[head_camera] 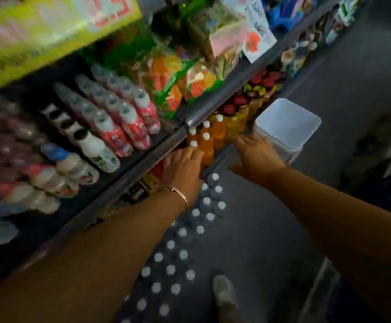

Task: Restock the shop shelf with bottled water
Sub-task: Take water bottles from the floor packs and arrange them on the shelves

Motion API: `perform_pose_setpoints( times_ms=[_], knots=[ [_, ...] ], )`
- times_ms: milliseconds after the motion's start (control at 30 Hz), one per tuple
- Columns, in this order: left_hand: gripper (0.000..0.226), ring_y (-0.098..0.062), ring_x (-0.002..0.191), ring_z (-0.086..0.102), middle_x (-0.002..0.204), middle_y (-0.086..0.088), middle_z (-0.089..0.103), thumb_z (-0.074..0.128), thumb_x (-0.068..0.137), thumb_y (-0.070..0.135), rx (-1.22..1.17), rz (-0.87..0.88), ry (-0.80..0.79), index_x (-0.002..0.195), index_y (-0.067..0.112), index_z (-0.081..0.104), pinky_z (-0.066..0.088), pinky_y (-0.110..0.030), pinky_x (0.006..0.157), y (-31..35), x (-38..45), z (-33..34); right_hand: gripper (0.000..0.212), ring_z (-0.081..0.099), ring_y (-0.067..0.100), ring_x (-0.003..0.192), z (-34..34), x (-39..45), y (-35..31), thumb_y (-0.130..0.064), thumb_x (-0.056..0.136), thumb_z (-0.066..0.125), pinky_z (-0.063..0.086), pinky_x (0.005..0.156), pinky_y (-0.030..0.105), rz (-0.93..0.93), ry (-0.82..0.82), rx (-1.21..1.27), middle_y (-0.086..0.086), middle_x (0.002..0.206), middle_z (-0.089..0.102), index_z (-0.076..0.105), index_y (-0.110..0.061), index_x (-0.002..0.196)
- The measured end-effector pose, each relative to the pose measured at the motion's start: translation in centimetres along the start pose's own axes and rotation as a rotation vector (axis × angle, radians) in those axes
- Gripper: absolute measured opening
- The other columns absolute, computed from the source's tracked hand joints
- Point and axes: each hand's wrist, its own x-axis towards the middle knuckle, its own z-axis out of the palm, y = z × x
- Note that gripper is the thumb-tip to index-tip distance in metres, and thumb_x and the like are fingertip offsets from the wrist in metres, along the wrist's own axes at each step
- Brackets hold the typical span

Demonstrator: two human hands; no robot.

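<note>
Both hands reach apart to the lower shelf edge (pixel 215 157) — left hand (pixel 182 167) fingers resting on orange bottles (pixel 207 145), right hand (pixel 256 157) spread, holding nothing. Water bottles (pixel 183 231) stand in rows on the floor below — white bin (pixel 287 127) just beside.

Orange juice bottles (pixel 207 142) on lower shelf; white bin (pixel 287 123) on floor.

Shop shelf count
About two dozen white-capped water bottles (pixel 183 231) on the floor, five orange bottles (pixel 207 143), one white bin (pixel 287 127), two hands.
</note>
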Motion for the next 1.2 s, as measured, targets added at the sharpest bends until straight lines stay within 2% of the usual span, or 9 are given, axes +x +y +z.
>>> perform_pose_setpoints(
  times_ms=[167, 300, 533, 600, 733, 933, 1033, 1200],
  knots=[
    [0.037, -0.029, 0.123, 0.042, 0.13, -0.007, 0.048, 0.055, 0.088, 0.016, -0.06, -0.013, -0.079, 0.125, 0.015, 0.049, 0.028, -0.039, 0.1, -2.5, 2.0, 15.2, 0.072, 0.031, 0.028, 0.133, 15.9, 1.8, 3.5, -0.04, 0.087, 0.06, 0.027, 0.102, 0.038, 0.082, -0.213, 0.001, 0.006, 0.147, 0.036, 0.025, -0.016, 0.145],
    [0.05, -0.022, 0.133, 0.028, 0.143, 0.001, 0.032, 0.05, 0.092, 0.019, -0.005, -0.012, -0.176, 0.138, 0.021, 0.032, 0.019, -0.036, 0.108, -3.9, 4.3, 25.0, 0.071, 0.033, 0.03, 0.131, 26.9, 2.7, 6.1, -0.04, 0.085, 0.062, 0.029, 0.103, 0.038, 0.139, -0.3, 0.056, 0.006, 0.146, 0.038, 0.027, -0.017, 0.143],
    [0.049, -0.022, 0.13, 0.03, 0.139, 0.0, 0.034, 0.056, 0.087, 0.016, 0.021, 0.005, -0.166, 0.131, 0.022, 0.037, 0.021, -0.035, 0.104, -5.6, 7.5, 34.8, 0.083, 0.042, 0.033, 0.125, 39.7, 4.5, 8.3, -0.029, 0.076, 0.075, 0.037, 0.102, 0.042, 0.293, -0.351, 0.286, 0.01, 0.141, 0.045, 0.027, -0.016, 0.143],
    [0.051, -0.021, 0.13, 0.028, 0.138, 0.001, 0.034, 0.059, 0.086, 0.016, 0.032, 0.023, -0.164, 0.131, 0.023, 0.038, 0.019, -0.034, 0.104, -6.1, 8.0, 36.3, 0.079, 0.047, 0.034, 0.122, 41.7, 5.0, 8.4, -0.023, 0.077, 0.074, 0.039, 0.1, 0.041, 0.337, -0.329, 0.372, 0.013, 0.135, 0.05, 0.029, -0.016, 0.141],
    [0.052, -0.02, 0.131, 0.028, 0.138, 0.002, 0.033, 0.06, 0.084, 0.019, 0.038, 0.041, -0.17, 0.131, 0.025, 0.038, 0.019, -0.034, 0.105, -6.9, 8.5, 37.8, 0.071, 0.054, 0.031, 0.116, 44.0, 5.8, 8.5, -0.02, 0.073, 0.078, 0.043, 0.096, 0.041, 0.423, -0.256, 0.535, 0.01, 0.127, 0.058, 0.039, -0.019, 0.133],
    [0.048, -0.021, 0.126, 0.033, 0.133, 0.001, 0.039, 0.06, 0.083, 0.016, 0.073, 0.05, -0.156, 0.126, 0.023, 0.042, 0.02, -0.033, 0.102, -7.2, 8.5, 37.0, 0.065, 0.058, 0.028, 0.109, 42.9, 5.5, 8.7, -0.028, 0.072, 0.079, 0.047, 0.087, 0.038, 0.442, -0.193, 0.539, 0.008, 0.12, 0.061, 0.044, -0.019, 0.126],
    [0.046, -0.023, 0.124, 0.034, 0.131, 0.0, 0.039, 0.06, 0.084, 0.017, 0.107, 0.055, -0.192, 0.126, 0.023, 0.041, 0.023, -0.034, 0.1, -6.4, 8.3, 34.0, 0.064, 0.059, 0.029, 0.106, 39.1, 4.8, 8.7, -0.037, 0.07, 0.079, 0.05, 0.087, 0.04, 0.41, -0.181, 0.511, 0.007, 0.117, 0.062, 0.046, -0.02, 0.123],
    [0.04, -0.026, 0.122, 0.036, 0.128, -0.004, 0.04, 0.057, 0.087, 0.023, 0.165, 0.057, -0.23, 0.124, 0.019, 0.041, 0.03, -0.039, 0.097, -3.9, 7.8, 24.7, 0.065, 0.057, 0.029, 0.108, 27.6, 3.8, 7.8, -0.036, 0.07, 0.079, 0.048, 0.088, 0.038, 0.29, -0.172, 0.53, 0.006, 0.119, 0.061, 0.047, -0.022, 0.124]
  ],
)
